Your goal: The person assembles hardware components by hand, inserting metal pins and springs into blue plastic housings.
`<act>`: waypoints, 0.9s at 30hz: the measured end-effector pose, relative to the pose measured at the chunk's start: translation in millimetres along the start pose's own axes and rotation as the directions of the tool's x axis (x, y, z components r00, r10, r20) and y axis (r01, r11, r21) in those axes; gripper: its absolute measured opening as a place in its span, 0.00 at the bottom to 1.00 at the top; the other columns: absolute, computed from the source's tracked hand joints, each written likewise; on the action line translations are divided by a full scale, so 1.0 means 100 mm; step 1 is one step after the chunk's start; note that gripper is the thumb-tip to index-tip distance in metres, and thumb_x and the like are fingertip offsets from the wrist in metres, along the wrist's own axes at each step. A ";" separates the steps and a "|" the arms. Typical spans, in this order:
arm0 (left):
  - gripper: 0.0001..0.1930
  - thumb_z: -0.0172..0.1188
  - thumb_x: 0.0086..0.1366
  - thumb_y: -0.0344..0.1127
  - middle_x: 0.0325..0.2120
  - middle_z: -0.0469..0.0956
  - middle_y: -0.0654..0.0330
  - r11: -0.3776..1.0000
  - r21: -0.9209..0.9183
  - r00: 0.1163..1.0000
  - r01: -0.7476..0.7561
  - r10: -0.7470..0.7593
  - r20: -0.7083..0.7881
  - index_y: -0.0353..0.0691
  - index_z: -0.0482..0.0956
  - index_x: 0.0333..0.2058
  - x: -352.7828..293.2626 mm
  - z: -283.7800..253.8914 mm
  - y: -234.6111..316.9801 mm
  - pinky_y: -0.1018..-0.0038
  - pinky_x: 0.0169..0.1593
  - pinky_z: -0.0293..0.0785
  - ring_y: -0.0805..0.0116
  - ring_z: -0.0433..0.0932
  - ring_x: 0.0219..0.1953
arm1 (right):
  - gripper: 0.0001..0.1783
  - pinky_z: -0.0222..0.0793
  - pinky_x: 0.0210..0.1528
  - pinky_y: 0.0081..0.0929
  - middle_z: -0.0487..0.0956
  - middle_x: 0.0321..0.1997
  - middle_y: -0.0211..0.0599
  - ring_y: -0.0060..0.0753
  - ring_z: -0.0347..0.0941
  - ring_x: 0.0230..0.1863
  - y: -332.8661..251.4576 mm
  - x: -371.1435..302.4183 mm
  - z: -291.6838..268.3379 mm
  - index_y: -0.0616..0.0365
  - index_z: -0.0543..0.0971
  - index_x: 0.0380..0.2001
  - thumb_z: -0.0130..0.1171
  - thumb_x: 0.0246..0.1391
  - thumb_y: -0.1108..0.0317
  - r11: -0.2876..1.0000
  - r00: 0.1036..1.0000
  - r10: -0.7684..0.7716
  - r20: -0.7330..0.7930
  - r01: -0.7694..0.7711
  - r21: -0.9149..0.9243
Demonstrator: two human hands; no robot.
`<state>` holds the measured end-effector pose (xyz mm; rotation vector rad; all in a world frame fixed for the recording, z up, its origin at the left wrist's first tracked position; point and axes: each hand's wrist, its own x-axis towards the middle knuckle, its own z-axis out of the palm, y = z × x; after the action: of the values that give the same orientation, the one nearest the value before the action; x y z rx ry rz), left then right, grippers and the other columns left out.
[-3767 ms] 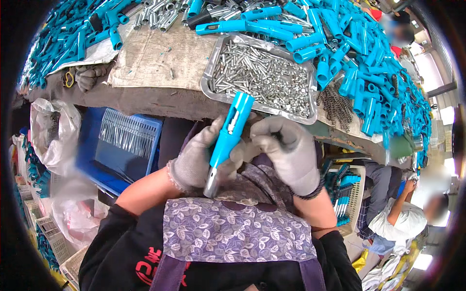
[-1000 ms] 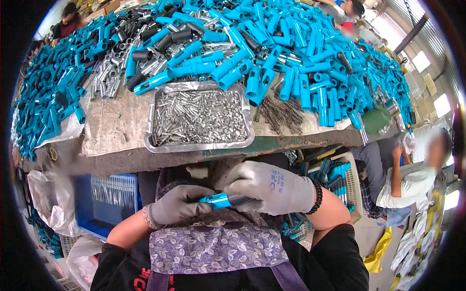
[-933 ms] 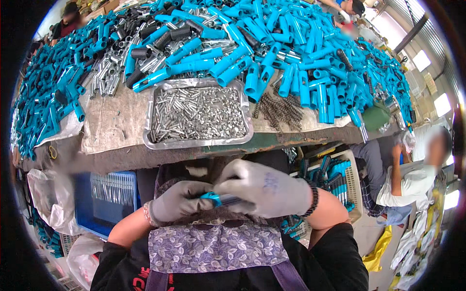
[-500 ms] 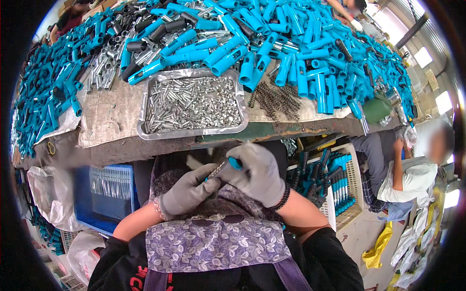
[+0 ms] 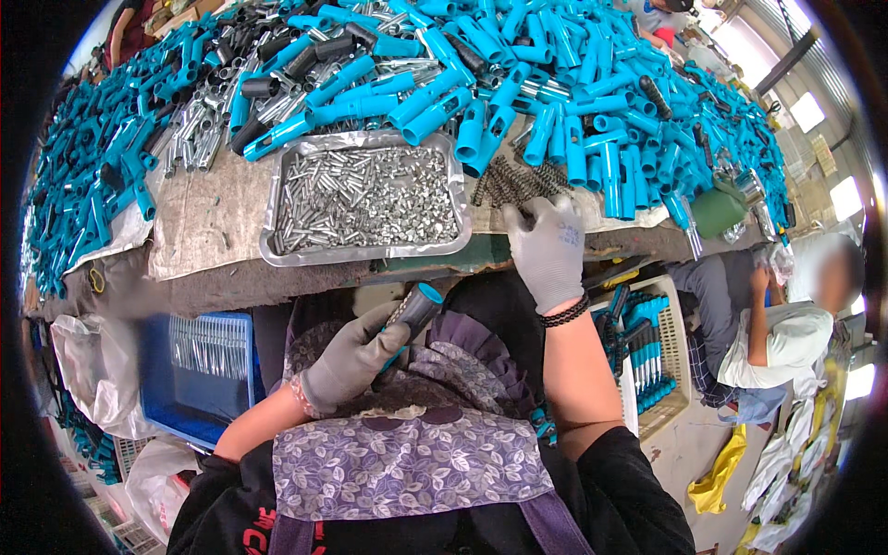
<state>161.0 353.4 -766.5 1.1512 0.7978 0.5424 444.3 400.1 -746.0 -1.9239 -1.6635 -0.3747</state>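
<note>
My left hand, in a grey glove, is closed round a dark grey handle with a teal end, tilted up to the right above my lap. A thin coil spring shows along its side by my fingers. At the table's front edge my gloved right hand reaches over the pile of dark coil springs. Its thumb and fingers bend down at the near side of the springs; whatever lies between their tips is too small to make out. Left of it stands a metal tray of small silver pins and metal pieces.
Teal tubular parts heap across the table, mixed with black sleeves and silver rods. Below the edge, a blue bin stands left and a cream crate of teal-and-black handles right. A person sits at the far right.
My right hand has left the handle and moved up and right to the springs on the table. My left hand keeps the handle, now showing more of its dark body and teal end.
</note>
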 end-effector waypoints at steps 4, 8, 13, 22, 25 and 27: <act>0.25 0.57 0.70 0.52 0.31 0.75 0.69 1.000 -0.015 0.997 -0.008 0.007 -0.071 0.40 0.73 0.56 -0.02 -0.01 0.05 0.81 0.35 0.68 0.83 0.70 0.30 | 0.09 0.68 0.43 0.46 0.78 0.31 0.48 0.54 0.74 0.39 0.01 0.09 0.03 0.59 0.80 0.31 0.66 0.50 0.66 0.988 0.990 0.090 -0.111 -0.075 0.132; 0.25 0.57 0.71 0.50 0.30 0.74 0.70 0.999 -0.018 0.998 0.044 -0.045 -0.041 0.40 0.72 0.58 -0.04 -0.12 0.09 0.81 0.34 0.67 0.84 0.69 0.30 | 0.06 0.68 0.46 0.43 0.80 0.36 0.45 0.51 0.74 0.41 0.03 0.15 0.02 0.59 0.80 0.34 0.63 0.53 0.71 0.969 0.968 0.077 -0.239 -0.016 0.247; 0.31 0.55 0.69 0.60 0.30 0.73 0.69 0.994 0.083 0.994 -0.077 0.083 -0.077 0.40 0.71 0.59 -0.05 -0.23 0.06 0.80 0.35 0.69 0.81 0.69 0.32 | 0.09 0.73 0.44 0.31 0.81 0.36 0.43 0.37 0.79 0.38 -0.08 0.02 -0.20 0.63 0.80 0.38 0.63 0.55 0.71 0.793 0.955 0.251 -0.160 -0.108 0.599; 0.33 0.55 0.68 0.61 0.26 0.73 0.67 0.997 0.060 0.995 -0.042 0.047 -0.088 0.40 0.69 0.60 0.00 -0.22 0.11 0.79 0.30 0.68 0.79 0.69 0.25 | 0.06 0.66 0.47 0.46 0.77 0.33 0.46 0.52 0.71 0.42 0.18 0.13 0.19 0.60 0.79 0.29 0.62 0.54 0.68 0.990 0.951 -0.128 -0.281 0.107 -0.091; 0.35 0.54 0.68 0.62 0.24 0.73 0.66 0.997 0.064 0.995 -0.038 0.044 -0.093 0.40 0.67 0.62 0.00 -0.24 0.07 0.78 0.27 0.68 0.78 0.68 0.22 | 0.07 0.64 0.46 0.48 0.74 0.33 0.45 0.51 0.70 0.39 0.26 0.14 0.23 0.58 0.80 0.32 0.57 0.58 0.67 0.988 0.936 -0.119 -0.331 0.078 -0.136; 0.36 0.55 0.67 0.62 0.26 0.74 0.66 0.999 0.049 0.995 -0.009 0.015 -0.103 0.40 0.67 0.62 -0.02 -0.27 0.06 0.78 0.28 0.68 0.79 0.70 0.24 | 0.05 0.66 0.46 0.45 0.75 0.36 0.44 0.50 0.70 0.39 0.22 0.14 0.18 0.58 0.80 0.33 0.57 0.57 0.70 0.991 0.923 -0.125 -0.365 0.095 -0.099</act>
<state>138.9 370.1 -765.3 1.1808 0.8978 0.5991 466.0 420.4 -757.8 -1.6871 -1.5237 -0.8080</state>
